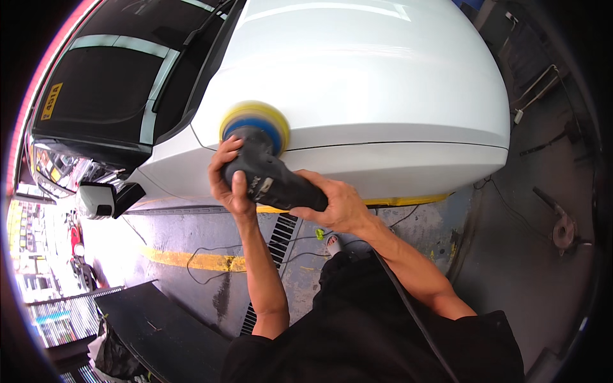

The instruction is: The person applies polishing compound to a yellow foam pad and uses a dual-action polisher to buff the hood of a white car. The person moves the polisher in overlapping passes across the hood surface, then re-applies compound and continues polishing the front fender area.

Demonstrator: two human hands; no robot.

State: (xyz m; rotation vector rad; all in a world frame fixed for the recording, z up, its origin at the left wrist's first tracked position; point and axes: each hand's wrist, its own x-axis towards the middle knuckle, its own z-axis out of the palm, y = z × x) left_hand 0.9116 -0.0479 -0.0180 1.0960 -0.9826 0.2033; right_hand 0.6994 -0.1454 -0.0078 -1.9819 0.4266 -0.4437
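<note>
Both of my hands hold a dark electric car polisher point(268, 177) above the side of a white car. My left hand point(230, 177) wraps around its head, with the thumb along the near side. Around the rear handle closes my right hand point(340, 201). The polisher's blue backing plate point(256, 125) carries a yellow foam pad point(255, 107), whose edge looks blurred. That pad lies against the white bonnet point(364, 91) near its rear corner, close to the windscreen. The pad's working face is hidden against the paint.
A side mirror point(98, 201) juts out at the left. Loops of black cable point(206, 281) cross the floor near a drain grate point(282, 237). A dark panel point(158, 330) stands at lower left beside a black plastic bag point(115, 354). A blower-like tool point(562, 230) is at the right.
</note>
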